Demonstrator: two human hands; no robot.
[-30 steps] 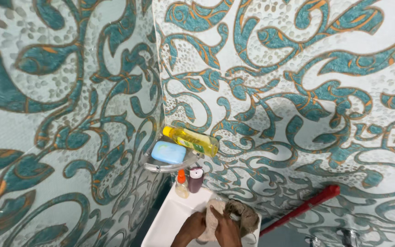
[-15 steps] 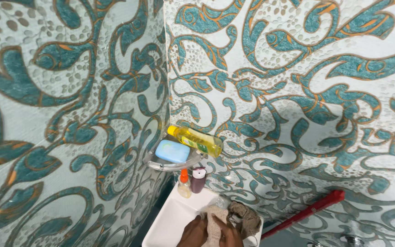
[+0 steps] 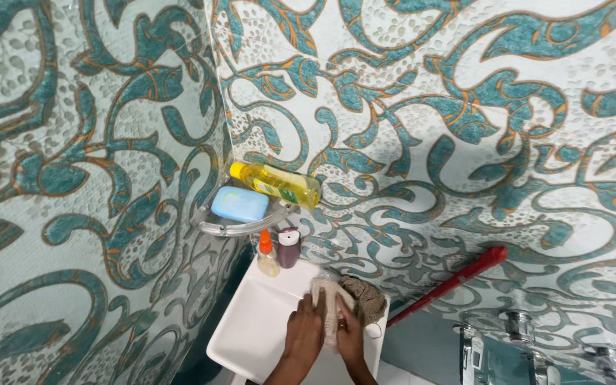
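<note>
A beige knitted cloth (image 3: pixel 328 299) is lying on the back right part of a white rectangular basin (image 3: pixel 251 335), and both hands are pressing on it. The left hand (image 3: pixel 305 334) is resting flat along the cloth's left edge with its fingers stretched out and close together; the right hand (image 3: pixel 348 336) is lying over the cloth's lower right part, fingers bent down onto the fabric, a ring showing on one of them. Whether either hand is actually pinching the cloth cannot be told from here. Just behind the cloth, touching it, a darker brown rag (image 3: pixel 365 298) is sitting bunched at the basin's right rim.

At the basin's back left corner, a small bottle with an orange cap (image 3: pixel 267 255) and a dark maroon bottle with a pale cap (image 3: pixel 289 248) are standing upright side by side. Above them, a clear corner shelf (image 3: pixel 237 227) is carrying a blue bar of soap (image 3: pixel 240 204) and a yellow bottle (image 3: pixel 276 184) lying on its side. A red rod (image 3: pixel 450 284) is leaning against the teal patterned wall tiles (image 3: pixel 429 107) to the right of the basin, and chrome taps (image 3: pixel 518 328) are showing further right, low on the wall.
</note>
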